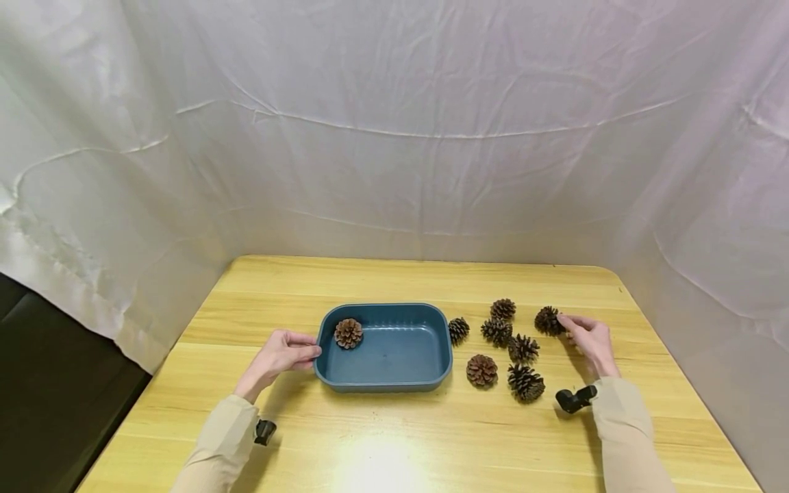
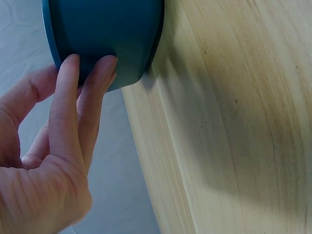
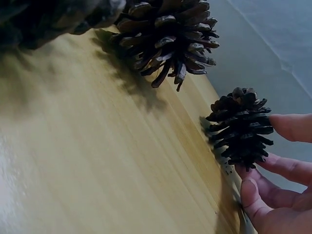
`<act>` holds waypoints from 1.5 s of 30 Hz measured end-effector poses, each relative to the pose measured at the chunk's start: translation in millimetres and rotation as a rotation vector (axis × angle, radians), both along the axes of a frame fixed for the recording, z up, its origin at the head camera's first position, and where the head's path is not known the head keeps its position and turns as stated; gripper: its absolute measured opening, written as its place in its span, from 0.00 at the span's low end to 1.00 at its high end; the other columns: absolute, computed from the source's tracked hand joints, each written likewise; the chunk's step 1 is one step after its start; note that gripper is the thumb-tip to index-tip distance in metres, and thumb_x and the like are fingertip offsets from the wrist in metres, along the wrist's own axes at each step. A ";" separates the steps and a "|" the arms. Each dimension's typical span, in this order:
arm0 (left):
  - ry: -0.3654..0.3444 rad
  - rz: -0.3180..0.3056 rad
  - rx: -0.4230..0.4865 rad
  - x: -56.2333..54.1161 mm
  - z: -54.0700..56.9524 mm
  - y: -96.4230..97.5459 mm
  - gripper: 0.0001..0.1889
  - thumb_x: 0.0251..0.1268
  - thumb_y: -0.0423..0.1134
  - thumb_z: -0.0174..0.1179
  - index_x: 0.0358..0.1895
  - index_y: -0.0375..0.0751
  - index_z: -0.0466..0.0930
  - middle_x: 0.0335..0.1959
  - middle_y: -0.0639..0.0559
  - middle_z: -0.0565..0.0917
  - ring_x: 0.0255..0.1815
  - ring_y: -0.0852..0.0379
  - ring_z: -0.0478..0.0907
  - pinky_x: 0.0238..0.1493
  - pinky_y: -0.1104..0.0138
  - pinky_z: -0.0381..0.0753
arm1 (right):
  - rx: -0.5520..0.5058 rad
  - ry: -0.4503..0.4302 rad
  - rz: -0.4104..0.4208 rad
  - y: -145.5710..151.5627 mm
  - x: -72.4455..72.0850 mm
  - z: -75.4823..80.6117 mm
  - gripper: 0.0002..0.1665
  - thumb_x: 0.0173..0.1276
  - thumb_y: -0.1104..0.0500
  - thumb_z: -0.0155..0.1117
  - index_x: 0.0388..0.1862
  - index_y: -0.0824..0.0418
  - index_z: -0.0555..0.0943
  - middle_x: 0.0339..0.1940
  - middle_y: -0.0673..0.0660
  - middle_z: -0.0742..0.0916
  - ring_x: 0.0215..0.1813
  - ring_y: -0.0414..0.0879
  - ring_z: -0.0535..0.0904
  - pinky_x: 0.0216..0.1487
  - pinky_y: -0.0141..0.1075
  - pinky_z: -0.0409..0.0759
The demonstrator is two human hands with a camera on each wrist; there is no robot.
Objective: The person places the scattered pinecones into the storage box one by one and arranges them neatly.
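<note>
In the head view my left hand (image 1: 285, 355) holds the left end of a blue plastic bin (image 1: 385, 387). The left wrist view shows two fingertips (image 2: 103, 66) against its outer wall and another finger at the rim. One brown pine cone (image 1: 348, 333) lies inside the bin, in its left part. Far to the right, my right hand (image 1: 590, 341) has its fingers at the right side of a dark pine cone (image 1: 548, 320). From the right wrist, that cone (image 3: 241, 129) appears between a finger on one side and the fingertips beneath it.
Several more pine cones lie right of the bin: a reddish-brown one (image 1: 481, 370), a dark one (image 1: 526, 383) at the front, another (image 1: 459, 331) beside the bin wall. The wooden table (image 1: 296, 281) is bordered by white cloth (image 1: 431, 171) behind and at the sides.
</note>
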State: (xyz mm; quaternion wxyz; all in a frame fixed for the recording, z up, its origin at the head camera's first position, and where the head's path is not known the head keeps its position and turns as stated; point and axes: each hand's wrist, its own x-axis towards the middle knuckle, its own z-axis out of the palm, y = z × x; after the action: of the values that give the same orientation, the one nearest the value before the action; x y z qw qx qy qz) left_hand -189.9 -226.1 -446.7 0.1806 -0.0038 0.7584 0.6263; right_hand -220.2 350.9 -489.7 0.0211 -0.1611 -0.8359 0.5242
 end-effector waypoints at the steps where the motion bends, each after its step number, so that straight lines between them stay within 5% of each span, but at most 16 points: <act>1: 0.001 0.000 0.001 0.0 0.2 0.0 0.22 0.67 0.27 0.63 0.58 0.13 0.72 0.42 0.37 0.90 0.32 0.64 0.87 0.40 0.69 0.91 | -0.008 0.006 -0.001 -0.2 -0.3 0.0 0.39 0.75 0.45 0.60 0.69 0.75 0.70 0.29 0.28 0.79 0.32 0.32 0.78 0.36 0.24 0.82; 11: 0.018 -0.013 0.008 0.6 1.4 0.8 0.22 0.67 0.27 0.62 0.57 0.11 0.73 0.42 0.36 0.90 0.34 0.63 0.88 0.40 0.69 0.92 | -0.101 0.052 -0.048 -3.5 -3.6 -1.6 0.37 0.74 0.47 0.63 0.68 0.75 0.72 0.27 0.26 0.80 0.30 0.30 0.79 0.36 0.23 0.84; 15: 0.016 -0.009 0.004 0.5 1.4 0.9 0.22 0.67 0.27 0.63 0.57 0.11 0.73 0.42 0.36 0.90 0.34 0.62 0.88 0.40 0.69 0.92 | -0.191 0.087 -0.071 -2.7 -3.8 -2.9 0.19 0.71 0.49 0.67 0.54 0.59 0.83 0.28 0.29 0.84 0.30 0.31 0.82 0.37 0.23 0.86; 19: 0.014 -0.008 0.004 0.4 1.2 0.7 0.22 0.66 0.27 0.63 0.57 0.11 0.73 0.43 0.35 0.89 0.34 0.62 0.88 0.41 0.68 0.92 | -0.359 0.115 -0.070 -1.7 -3.4 -3.3 0.03 0.69 0.53 0.70 0.39 0.46 0.84 0.30 0.34 0.86 0.32 0.33 0.85 0.41 0.25 0.89; 24: 0.015 -0.011 0.005 0.4 1.0 0.5 0.22 0.67 0.27 0.63 0.57 0.11 0.73 0.43 0.35 0.89 0.34 0.63 0.88 0.41 0.68 0.92 | -0.548 0.137 -0.029 -1.5 -3.6 -1.6 0.09 0.68 0.61 0.70 0.33 0.45 0.85 0.31 0.39 0.87 0.35 0.35 0.86 0.45 0.28 0.90; 30: 0.015 -0.014 0.009 0.6 1.1 0.2 0.22 0.67 0.27 0.63 0.57 0.11 0.73 0.43 0.37 0.90 0.34 0.63 0.88 0.41 0.69 0.92 | -0.631 0.135 0.015 -2.0 -2.5 3.6 0.08 0.68 0.64 0.68 0.38 0.49 0.85 0.36 0.42 0.85 0.37 0.39 0.87 0.49 0.31 0.90; 33: 0.014 -0.015 0.012 0.6 1.2 0.1 0.22 0.67 0.27 0.63 0.57 0.11 0.72 0.43 0.37 0.90 0.34 0.63 0.88 0.41 0.68 0.92 | -0.565 0.124 0.038 -2.7 -0.9 6.3 0.12 0.69 0.61 0.69 0.51 0.54 0.84 0.38 0.40 0.84 0.36 0.38 0.87 0.48 0.29 0.90; 38: 0.015 -0.015 0.012 0.5 1.1 0.0 0.22 0.67 0.27 0.62 0.57 0.11 0.72 0.43 0.37 0.90 0.34 0.63 0.88 0.41 0.69 0.92 | -0.339 0.105 0.060 -5.0 0.0 8.8 0.37 0.70 0.51 0.68 0.71 0.67 0.69 0.42 0.34 0.80 0.37 0.35 0.87 0.48 0.19 0.84; 45: 0.017 -0.013 0.005 0.1 0.5 0.1 0.22 0.67 0.27 0.62 0.57 0.11 0.72 0.43 0.36 0.90 0.34 0.64 0.87 0.41 0.69 0.92 | -0.201 0.135 0.055 -8.4 -2.5 12.6 0.34 0.71 0.47 0.66 0.69 0.63 0.73 0.39 0.27 0.81 0.37 0.29 0.85 0.45 0.14 0.80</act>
State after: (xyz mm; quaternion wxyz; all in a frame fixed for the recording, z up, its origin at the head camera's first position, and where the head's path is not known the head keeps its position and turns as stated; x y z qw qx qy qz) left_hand -189.8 -226.0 -446.2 0.1782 0.0068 0.7583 0.6270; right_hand -222.7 342.4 -477.1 0.0467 -0.1037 -0.7799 0.6154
